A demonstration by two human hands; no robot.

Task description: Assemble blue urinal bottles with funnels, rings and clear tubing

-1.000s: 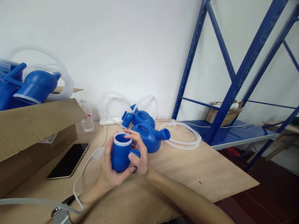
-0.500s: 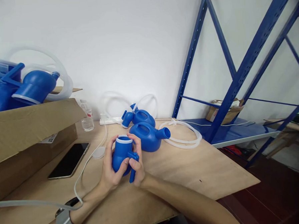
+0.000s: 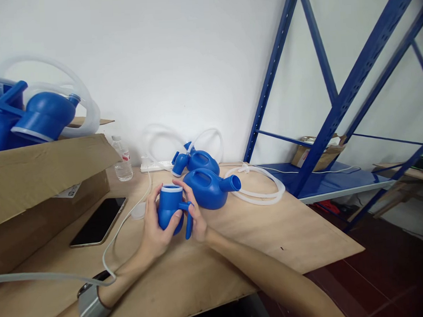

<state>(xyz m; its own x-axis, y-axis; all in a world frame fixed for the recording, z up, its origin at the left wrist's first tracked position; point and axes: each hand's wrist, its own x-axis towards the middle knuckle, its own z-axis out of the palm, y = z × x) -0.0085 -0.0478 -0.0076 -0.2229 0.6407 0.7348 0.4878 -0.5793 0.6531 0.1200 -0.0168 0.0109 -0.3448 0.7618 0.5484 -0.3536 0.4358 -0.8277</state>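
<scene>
A blue plastic cup (image 3: pixel 171 204) with a white rim is held upright above the table, its open mouth facing up. A flat blue handle (image 3: pixel 189 223) juts from its right side and bends downward. My left hand (image 3: pixel 160 222) wraps the cup from the left, its thumb across the front. On the right, my right hand (image 3: pixel 193 211) is closed about the cup and its handle, with fingertips near the rim. Just behind the hands stands a blue jug (image 3: pixel 211 196) with a loop handle and wide spout. Another blue jug (image 3: pixel 206 159) with a smaller cup (image 3: pixel 179 166) sits beyond it.
A cardboard box (image 3: pixel 49 174) of blue parts and clear tubing stands left. Near it are a phone (image 3: pixel 99 222), a water bottle (image 3: pixel 122 161), a white lid (image 3: pixel 138 210) and a cable (image 3: pixel 124 223). Coiled tubing (image 3: pixel 259 199) lies right, before blue shelving (image 3: pixel 336 109).
My right thumb has shifted from the cup's front toward the handle's right side. The handle has turned a little and the cup sits slightly higher in view. My left hand keeps its hold.
</scene>
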